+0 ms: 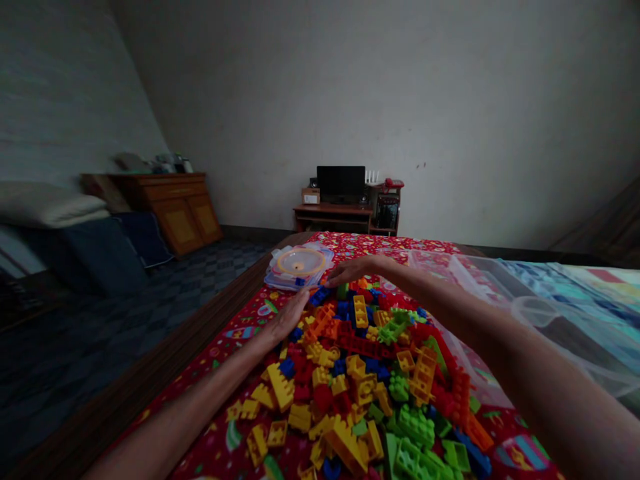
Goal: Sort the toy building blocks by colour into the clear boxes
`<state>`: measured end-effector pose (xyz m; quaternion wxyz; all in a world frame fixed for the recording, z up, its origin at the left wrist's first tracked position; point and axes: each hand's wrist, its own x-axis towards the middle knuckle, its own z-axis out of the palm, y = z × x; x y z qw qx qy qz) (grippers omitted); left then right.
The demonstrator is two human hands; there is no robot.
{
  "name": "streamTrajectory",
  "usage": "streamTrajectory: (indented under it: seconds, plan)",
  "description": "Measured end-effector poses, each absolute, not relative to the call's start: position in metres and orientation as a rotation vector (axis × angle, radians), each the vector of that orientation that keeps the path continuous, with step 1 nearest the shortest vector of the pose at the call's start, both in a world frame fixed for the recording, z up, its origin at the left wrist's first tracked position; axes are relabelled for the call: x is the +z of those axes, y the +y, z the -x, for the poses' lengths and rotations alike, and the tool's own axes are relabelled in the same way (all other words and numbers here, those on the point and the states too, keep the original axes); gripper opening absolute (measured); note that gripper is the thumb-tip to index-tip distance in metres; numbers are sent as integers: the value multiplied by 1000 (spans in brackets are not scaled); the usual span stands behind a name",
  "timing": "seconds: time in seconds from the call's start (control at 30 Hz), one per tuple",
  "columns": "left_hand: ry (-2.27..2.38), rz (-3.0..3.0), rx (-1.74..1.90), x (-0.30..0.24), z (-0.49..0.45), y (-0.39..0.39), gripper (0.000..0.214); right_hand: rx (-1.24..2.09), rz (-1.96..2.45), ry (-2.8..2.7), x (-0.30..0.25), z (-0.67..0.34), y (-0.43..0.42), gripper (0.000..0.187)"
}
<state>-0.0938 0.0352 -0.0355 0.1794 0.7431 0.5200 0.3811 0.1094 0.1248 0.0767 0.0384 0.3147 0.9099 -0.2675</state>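
A big heap of plastic building bricks (370,373) in yellow, red, orange, green and blue lies on a red patterned cloth (220,360). My left hand (289,317) lies flat with fingers stretched out against the heap's far left edge. My right hand (353,270) reaches across the far end of the heap, fingers extended and together, palm down, touching the bricks. Neither hand holds a brick that I can see.
A clear plastic lid with a yellow ring (299,265) lies just beyond the hands. A clear plastic box (505,293) sits to the right of the heap. The table's wooden edge (165,360) runs on the left; a cabinet (175,207) and a desk with a monitor (343,183) stand by the walls.
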Motion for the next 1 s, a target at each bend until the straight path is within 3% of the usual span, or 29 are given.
streamTrajectory:
  seconds: [0.17, 0.37, 0.57, 1.0]
  plan:
    - [1284, -2188, 924, -2, 71, 4, 61, -880, -1046, 2787, 92, -115, 130, 45]
    - [1139, -2341, 944, 16, 57, -5, 54, -426, -1274, 2895, 61, -87, 134, 38]
    - [1704, -2377, 1303, -7, 107, 47, 34, -547, -1090, 2749, 37, -74, 139, 39]
    - [2295, -2598, 324, -6, 99, 52, 24, -804, -716, 2866, 65, -109, 102, 28]
